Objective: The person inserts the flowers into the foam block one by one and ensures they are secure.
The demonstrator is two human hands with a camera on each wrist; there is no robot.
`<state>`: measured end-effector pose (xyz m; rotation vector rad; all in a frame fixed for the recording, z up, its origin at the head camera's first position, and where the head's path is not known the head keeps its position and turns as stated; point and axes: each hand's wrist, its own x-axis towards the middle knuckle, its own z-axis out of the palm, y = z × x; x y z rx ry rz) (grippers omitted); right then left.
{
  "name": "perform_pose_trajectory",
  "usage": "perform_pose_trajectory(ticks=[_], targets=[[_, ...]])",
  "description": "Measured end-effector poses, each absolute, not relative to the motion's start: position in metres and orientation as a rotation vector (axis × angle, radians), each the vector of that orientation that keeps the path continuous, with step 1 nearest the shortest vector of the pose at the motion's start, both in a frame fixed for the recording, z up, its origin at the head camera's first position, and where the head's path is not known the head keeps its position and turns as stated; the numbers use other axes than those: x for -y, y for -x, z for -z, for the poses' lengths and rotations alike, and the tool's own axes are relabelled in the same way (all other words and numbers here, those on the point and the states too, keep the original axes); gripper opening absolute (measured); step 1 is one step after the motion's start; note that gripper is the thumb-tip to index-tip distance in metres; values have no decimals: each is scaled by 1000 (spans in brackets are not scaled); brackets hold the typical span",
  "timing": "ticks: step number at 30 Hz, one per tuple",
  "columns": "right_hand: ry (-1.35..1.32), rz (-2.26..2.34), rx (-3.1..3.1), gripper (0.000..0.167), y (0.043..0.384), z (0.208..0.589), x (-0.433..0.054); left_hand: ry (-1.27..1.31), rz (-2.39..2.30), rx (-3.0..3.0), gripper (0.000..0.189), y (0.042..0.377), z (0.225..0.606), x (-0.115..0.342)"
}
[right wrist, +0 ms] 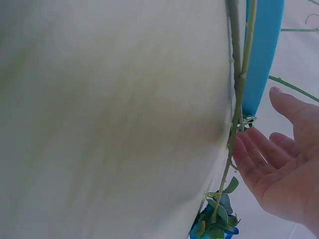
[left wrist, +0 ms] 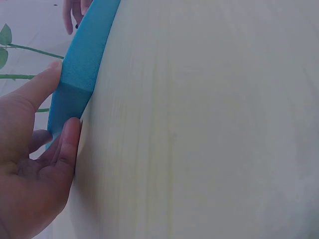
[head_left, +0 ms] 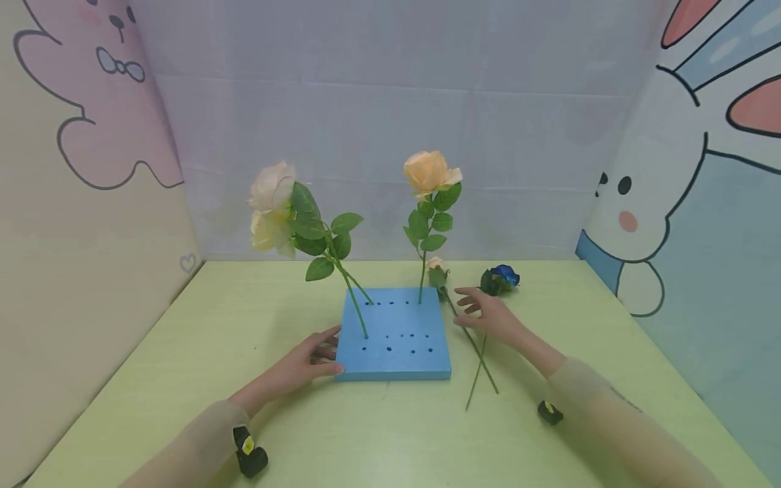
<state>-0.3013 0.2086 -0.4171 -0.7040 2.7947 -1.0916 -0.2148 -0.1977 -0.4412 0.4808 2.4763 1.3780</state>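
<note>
A blue block [head_left: 393, 366] with rows of small holes lies on the table. Two stems slant left out of it, carrying a pale pink rose [head_left: 272, 186] and a yellowish flower [head_left: 271, 229]. At its back right a peach rose [head_left: 430, 173] stands upright. My left hand [head_left: 299, 362] holds the block's front left corner between thumb and fingers. Spread and holding nothing, my right hand [head_left: 491, 318] hovers right of the block, over the crossed stems of a lying blue rose [head_left: 505, 276] and a small pale rose [head_left: 436, 268].
The light green table [head_left: 274, 447] meets a pale cloth [head_left: 390, 135] behind. Cartoon-printed panels flank it, a bear [head_left: 116, 142] on the left and a rabbit [head_left: 641, 196] on the right. A dark device [head_left: 250, 451] sits at the left wrist and another [head_left: 550, 412] at the right.
</note>
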Motion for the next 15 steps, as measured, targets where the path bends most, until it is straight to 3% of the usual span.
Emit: perform_pose_trajectory(ticks=[15], targets=[[665,827,-2759,59,299,418,-214,-460,-1378,-2476,83,214,440,196]])
